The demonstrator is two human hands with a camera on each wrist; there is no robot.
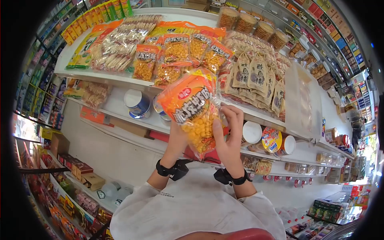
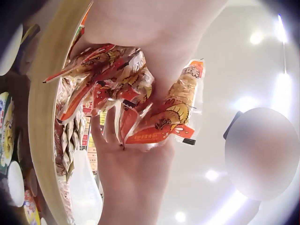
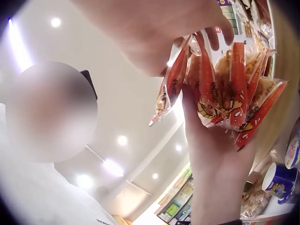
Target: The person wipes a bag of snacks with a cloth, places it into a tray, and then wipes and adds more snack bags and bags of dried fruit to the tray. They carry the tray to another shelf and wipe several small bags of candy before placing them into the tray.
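Several orange-and-clear snack bags [image 1: 196, 116], filled with yellow crunchy pieces, are bunched together in front of the chest. My left hand [image 3: 220, 154] grips the bunch from below and one side, its thumb lying along a bag; in the head view most of it is hidden behind the front bag. My right hand [image 1: 230, 134] holds the other side, with the thumb at the front bag's edge and the fingers curling round it. Matching snack bags [image 1: 176, 50] lie piled on the shelf top just beyond.
Beige paper-labelled packets [image 1: 256, 76] fill the shelf top on the right, beside a translucent plastic bin [image 1: 302, 100]. Bagged sticks [image 1: 120, 42] lie at the left. Round cookie jars [image 1: 246, 22] stand behind. Blue tubs [image 1: 137, 104] sit on the lower white shelf.
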